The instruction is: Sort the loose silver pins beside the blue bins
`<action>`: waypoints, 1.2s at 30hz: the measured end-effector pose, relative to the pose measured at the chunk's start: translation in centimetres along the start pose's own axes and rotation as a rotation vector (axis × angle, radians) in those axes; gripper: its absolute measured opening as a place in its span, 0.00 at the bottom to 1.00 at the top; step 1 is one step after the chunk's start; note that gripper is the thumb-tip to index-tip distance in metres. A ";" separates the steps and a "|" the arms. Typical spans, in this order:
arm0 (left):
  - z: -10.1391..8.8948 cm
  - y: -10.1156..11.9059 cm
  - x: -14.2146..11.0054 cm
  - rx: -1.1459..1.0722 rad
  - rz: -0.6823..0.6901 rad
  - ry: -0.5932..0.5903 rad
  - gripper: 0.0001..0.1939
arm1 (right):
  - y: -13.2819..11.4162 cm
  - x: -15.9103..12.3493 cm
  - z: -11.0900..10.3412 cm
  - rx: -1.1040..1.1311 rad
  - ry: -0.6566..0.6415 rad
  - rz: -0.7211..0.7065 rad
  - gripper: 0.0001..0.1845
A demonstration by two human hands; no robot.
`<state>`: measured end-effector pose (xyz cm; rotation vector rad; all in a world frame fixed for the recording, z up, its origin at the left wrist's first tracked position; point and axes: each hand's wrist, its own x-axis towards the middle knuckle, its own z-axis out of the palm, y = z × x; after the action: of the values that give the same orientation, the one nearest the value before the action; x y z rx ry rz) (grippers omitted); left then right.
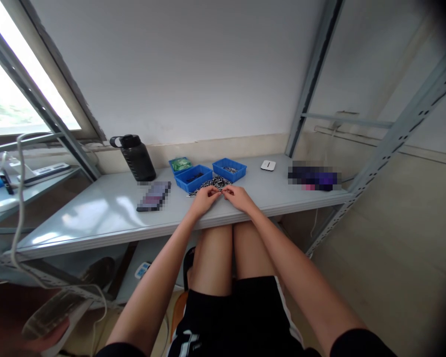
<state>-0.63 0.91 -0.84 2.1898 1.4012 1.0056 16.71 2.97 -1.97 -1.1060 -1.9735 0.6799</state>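
My left hand [205, 198] and my right hand [237, 195] meet fingertip to fingertip over the front of a grey table [104, 213]. Both are pinched on a small metal part between them, too small to name. Just beyond the fingers lies a heap of small dark metal parts [213, 183]. Behind the heap stand two blue trays, one [193, 179] on the left and one [229, 169] on the right, each with some parts inside.
A black water bottle [136, 157] stands at the back left. A green packet [180, 164] lies behind the trays. A phone [154, 196] lies left of my hands, a small white device [268, 165] to the right. Metal shelf posts [394, 141] rise on the right.
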 end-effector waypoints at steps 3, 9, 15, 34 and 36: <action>0.1 -0.1 0.1 -0.003 0.001 -0.002 0.12 | 0.2 0.1 0.0 0.001 0.001 0.002 0.09; 0.1 -0.2 0.0 -0.008 0.003 0.000 0.12 | 0.1 0.0 0.0 0.006 0.005 -0.012 0.10; 0.0 -0.2 -0.1 -0.005 0.009 0.000 0.12 | -0.1 -0.1 -0.1 0.015 -0.013 -0.040 0.10; -0.1 0.0 0.0 -0.015 0.000 0.001 0.12 | 0.3 0.1 0.1 -0.005 -0.045 -0.055 0.09; -0.1 -0.1 0.0 -0.025 0.003 0.001 0.12 | 0.3 0.1 0.0 -0.002 -0.059 -0.064 0.09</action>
<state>-0.73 0.97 -0.83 2.1739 1.3789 1.0207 16.82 3.22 -2.21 -1.0301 -2.0506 0.6844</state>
